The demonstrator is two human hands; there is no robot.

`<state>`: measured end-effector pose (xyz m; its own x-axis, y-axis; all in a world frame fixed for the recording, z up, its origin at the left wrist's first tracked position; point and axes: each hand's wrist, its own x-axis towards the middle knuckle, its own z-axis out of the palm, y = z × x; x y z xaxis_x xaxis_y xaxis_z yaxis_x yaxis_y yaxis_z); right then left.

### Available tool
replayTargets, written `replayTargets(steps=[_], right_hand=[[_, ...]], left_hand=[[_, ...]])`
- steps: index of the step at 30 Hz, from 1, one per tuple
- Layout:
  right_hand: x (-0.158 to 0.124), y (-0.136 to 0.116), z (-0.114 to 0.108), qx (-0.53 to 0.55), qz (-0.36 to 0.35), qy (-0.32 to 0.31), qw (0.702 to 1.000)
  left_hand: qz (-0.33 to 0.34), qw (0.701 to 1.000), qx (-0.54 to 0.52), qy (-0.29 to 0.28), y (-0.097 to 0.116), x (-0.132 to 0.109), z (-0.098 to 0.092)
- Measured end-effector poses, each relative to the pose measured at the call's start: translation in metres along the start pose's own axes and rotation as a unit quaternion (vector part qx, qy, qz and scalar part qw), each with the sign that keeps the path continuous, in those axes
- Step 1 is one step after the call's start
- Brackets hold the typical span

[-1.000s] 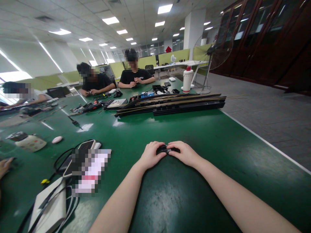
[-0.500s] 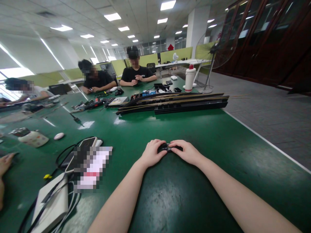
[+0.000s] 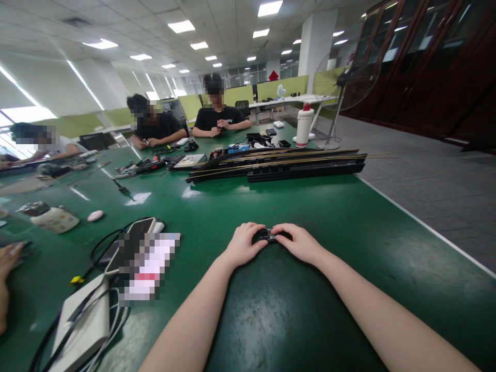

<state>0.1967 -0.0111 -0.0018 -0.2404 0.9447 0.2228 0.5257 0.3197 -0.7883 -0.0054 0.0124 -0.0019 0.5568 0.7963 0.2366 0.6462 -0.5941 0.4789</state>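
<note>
Between my hands, low over the green table (image 3: 310, 206), is a small black object (image 3: 264, 236) with a shiny metal-looking part near its right end. Its exact kind is too small to make out. My left hand (image 3: 246, 243) grips its left side, thumb in front and fingers behind. From the right, my right hand (image 3: 296, 241) pinches at the other end with thumb and forefinger. The fingers partly cover the object.
Left of my arms lie a phone (image 3: 135, 243), a pixelated sheet (image 3: 151, 268), and a white box (image 3: 83, 315) with cables. Long black strips with thin brass-coloured rods (image 3: 279, 164) lie farther back. A white bottle (image 3: 304, 126) stands behind them. Co-workers sit across; another person's hand (image 3: 10, 258) is far left.
My right thumb and fingers have shifted slightly on the right end of the black object. The left hand keeps its grip, and the whole view has moved very little.
</note>
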Motion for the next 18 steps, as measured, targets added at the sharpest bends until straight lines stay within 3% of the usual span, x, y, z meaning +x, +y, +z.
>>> replayTargets(steps=[10, 18], right_hand=[[-0.0001, -0.0048, -0.0015, -0.014, 0.011, -0.001, 1.000], [-0.0009, -0.0037, 0.0001, -0.009, -0.021, 0.011, 1.000]], left_hand=[[0.009, 1.000, 0.000, 0.005, -0.0006, -0.0006, 0.0007], [0.005, 1.000, -0.002, 0.002, -0.0004, -0.0003, 0.0004]])
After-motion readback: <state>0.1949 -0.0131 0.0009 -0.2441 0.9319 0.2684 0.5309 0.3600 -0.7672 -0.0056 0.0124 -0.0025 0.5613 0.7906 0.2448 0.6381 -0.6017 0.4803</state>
